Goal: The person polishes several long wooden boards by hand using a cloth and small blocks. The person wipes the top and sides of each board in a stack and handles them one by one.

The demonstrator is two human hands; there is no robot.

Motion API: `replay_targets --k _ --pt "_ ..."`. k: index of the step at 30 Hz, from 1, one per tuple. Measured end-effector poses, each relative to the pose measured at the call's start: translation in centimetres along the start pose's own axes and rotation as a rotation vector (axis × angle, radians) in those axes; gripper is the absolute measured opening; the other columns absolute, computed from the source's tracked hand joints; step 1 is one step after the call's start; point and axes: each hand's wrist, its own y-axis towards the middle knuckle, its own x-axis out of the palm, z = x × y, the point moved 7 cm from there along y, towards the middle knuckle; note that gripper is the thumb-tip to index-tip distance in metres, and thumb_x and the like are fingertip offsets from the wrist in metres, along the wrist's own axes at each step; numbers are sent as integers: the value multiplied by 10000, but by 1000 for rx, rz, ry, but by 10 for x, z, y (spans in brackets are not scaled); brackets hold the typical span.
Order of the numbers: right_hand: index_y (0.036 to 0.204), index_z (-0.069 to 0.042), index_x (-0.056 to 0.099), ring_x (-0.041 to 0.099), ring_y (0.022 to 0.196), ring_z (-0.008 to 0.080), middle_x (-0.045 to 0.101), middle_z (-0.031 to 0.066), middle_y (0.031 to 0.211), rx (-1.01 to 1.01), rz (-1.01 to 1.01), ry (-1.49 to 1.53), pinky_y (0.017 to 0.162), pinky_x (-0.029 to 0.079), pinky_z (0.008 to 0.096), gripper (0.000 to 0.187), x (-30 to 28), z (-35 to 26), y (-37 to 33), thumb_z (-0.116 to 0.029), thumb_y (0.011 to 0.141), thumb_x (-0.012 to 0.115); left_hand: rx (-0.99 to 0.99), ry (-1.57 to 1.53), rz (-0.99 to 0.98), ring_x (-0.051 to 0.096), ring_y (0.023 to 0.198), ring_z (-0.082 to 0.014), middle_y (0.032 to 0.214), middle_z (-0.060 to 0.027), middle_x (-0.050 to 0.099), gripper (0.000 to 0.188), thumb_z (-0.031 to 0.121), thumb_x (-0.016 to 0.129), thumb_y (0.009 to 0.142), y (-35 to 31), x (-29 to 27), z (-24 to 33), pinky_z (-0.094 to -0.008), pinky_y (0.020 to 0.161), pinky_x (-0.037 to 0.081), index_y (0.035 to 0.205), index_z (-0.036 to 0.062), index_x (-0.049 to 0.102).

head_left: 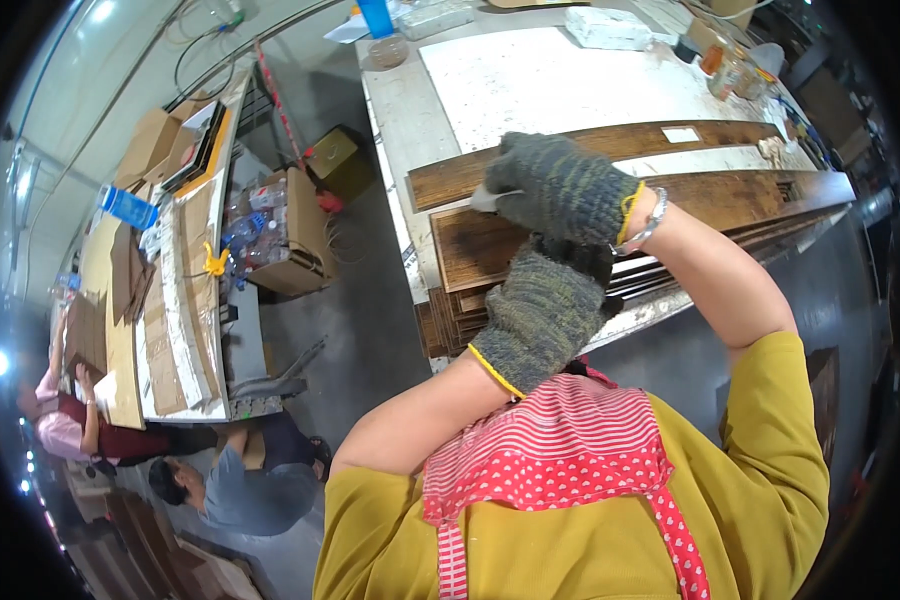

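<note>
My right hand [562, 185], in a grey-green knit glove with a yellow cuff, is closed over the left part of the dark brown wooden planks. A small pale, flat piece [484, 199] sticks out from its fingers; its kind is unclear. My left hand [548, 305], gloved alike, crosses below the right wrist at the near edge of the plank stack. Its fingers are dark and partly hidden, so its grip does not show. Under the hands lies a brown plank [670, 205] on top of several stacked ones. Behind it, another brown plank [630, 143] lies on a white board [540, 75].
Jars [730, 78], a white block [608, 28] and a blue cup [376, 17] stand along the table's far side. A box of plastic bottles [288, 232] is on the left, beside a second table [195, 340]. Two people are at the lower left.
</note>
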Motion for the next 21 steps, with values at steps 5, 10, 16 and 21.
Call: replay_targets --k 5,10,16,21 --pt "878 -1 710 648 853 339 658 199 866 92 60 -3 810 504 415 291 -21 19 -27 -285 880 644 4 76 -213 553 1116 -331 1196 -181 586 513 413 649 818 10 -5 7 -467 854 454 1153 26 619" --pt "875 6 708 655 836 341 663 211 861 115 132 -52 817 511 406 290 -23 35 -44 -274 882 636 57 116 -266 567 1137 -376 1225 -192 614 529 420 630 848 12 -5 5 -483 911 455 1212 37 615" --pt "901 -26 734 669 840 292 677 188 852 523 -10 -214 817 532 398 248 -67 124 -136 -248 887 626 8 103 -202 570 1156 -400 1256 -186 613 543 464 652 855 12 -13 10 -499 955 446 1210 54 627" --pt "808 -43 701 623 790 256 631 127 831 357 196 -133 737 518 379 164 -77 134 -144 -195 859 668 -46 113 -229 618 1068 -353 1138 -160 664 439 374 711 824 25 -25 18 -429 913 483 1130 63 663"
